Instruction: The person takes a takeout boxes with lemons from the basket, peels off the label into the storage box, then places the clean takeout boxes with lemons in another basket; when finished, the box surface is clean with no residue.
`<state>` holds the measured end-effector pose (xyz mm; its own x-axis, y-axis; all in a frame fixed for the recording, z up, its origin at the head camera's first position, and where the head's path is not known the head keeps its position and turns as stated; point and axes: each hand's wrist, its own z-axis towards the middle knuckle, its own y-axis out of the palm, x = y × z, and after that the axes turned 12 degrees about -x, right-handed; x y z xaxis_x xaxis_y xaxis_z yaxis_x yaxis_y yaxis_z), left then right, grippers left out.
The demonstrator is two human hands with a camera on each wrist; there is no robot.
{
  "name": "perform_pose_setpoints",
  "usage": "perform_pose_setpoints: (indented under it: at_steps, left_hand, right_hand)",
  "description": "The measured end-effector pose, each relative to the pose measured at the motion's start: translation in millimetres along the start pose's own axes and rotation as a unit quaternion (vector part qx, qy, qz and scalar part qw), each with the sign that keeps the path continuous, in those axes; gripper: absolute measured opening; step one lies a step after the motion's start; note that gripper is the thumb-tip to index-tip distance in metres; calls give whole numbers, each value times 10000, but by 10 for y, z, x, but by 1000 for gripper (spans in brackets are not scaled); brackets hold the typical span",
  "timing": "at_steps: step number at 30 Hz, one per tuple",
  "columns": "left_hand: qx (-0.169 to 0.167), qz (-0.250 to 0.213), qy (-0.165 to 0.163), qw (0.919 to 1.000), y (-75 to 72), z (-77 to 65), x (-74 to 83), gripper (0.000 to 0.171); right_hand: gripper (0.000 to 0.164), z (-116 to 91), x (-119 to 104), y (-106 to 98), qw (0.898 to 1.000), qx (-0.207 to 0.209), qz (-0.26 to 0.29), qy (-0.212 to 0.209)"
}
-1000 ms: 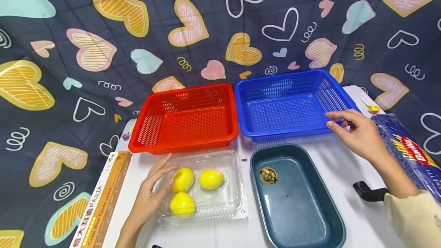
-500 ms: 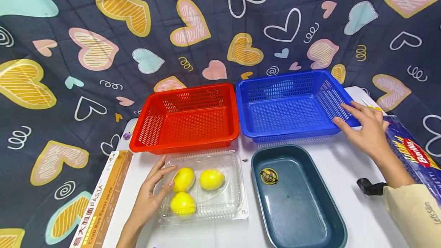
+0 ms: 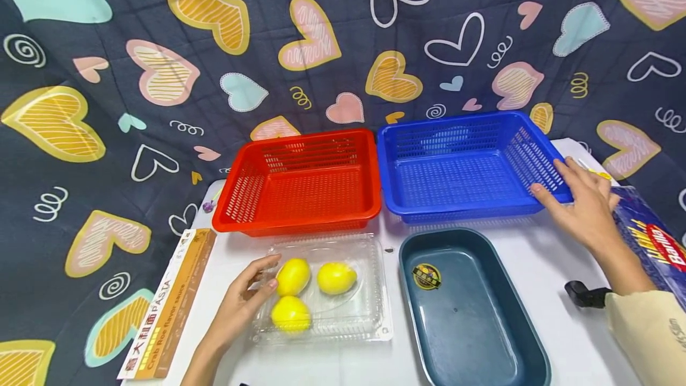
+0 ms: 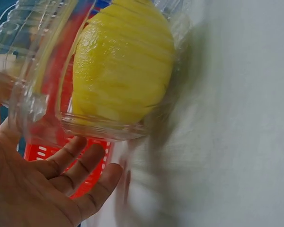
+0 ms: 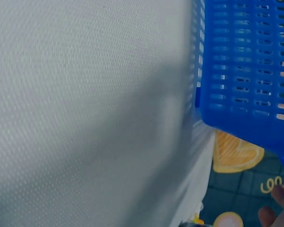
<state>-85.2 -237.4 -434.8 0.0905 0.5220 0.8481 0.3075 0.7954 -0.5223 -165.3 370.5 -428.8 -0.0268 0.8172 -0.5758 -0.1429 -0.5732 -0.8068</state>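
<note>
My left hand [image 3: 238, 305] is at the left side of a clear plastic box [image 3: 364, 308] holding 3 lemons [image 3: 336, 278]. Its thumb tip is over the box's left edge, close to the lemons. In the left wrist view, relaxed, spread fingers [image 4: 87, 161] lie just beyond the box, beside one large-looking lemon [image 4: 125, 61]; the thumb is mostly hidden. At the right rim of the blue basket [image 3: 450, 204] is my right hand [image 3: 586, 207], fingers extended and thumb apart. Only fingertips [image 5: 281, 196] show in the right wrist view, near the basket's rim; contact cannot be made out.
Left of the blue basket stands a red basket [image 3: 300, 225]. A dark teal tub [image 3: 466, 314] lies in front. A pasta box [image 3: 168, 308] is at the left edge, a blue Barilla pack [image 3: 651, 237] at the right. A patterned cloth [image 3: 321, 28] hangs behind.
My right hand has moved right, from over the blue basket's front right corner to its right rim. My left fingers have come slightly closer to the plastic box. The head view has shifted a little.
</note>
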Motion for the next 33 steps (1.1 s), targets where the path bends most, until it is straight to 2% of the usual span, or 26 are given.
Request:
perform_pose_setpoints:
  at_steps: [7,11,17,25,30,33]
  left_hand:
    - [-269,-168,46,9995,-76,-9,1,43]
    - [-572,-525,24,9970,-132,-2,22,45]
    - [-883,-895,-183,9919,-182,14,78,51]
    - [-1006,-971,15,9902,-207,65,82,51]
    - [-1033,-987,193,9896,-234,44,100,51]
    - [-1015,-932,190,9903,-253,19,143,51]
  right_hand:
    - [80,0,26,4,9999,-98,24,-5]
    - [81,2,33,18,9999,-126,-25,-5]
    - [80,-6,45,14,9999,-126,30,-30]
    - [80,-17,74,-11,9999,-109,28,-11]
    - [77,-10,73,8,9999,-58,79,-78]
    - [77,-12,73,28,9999,-12,84,-113]
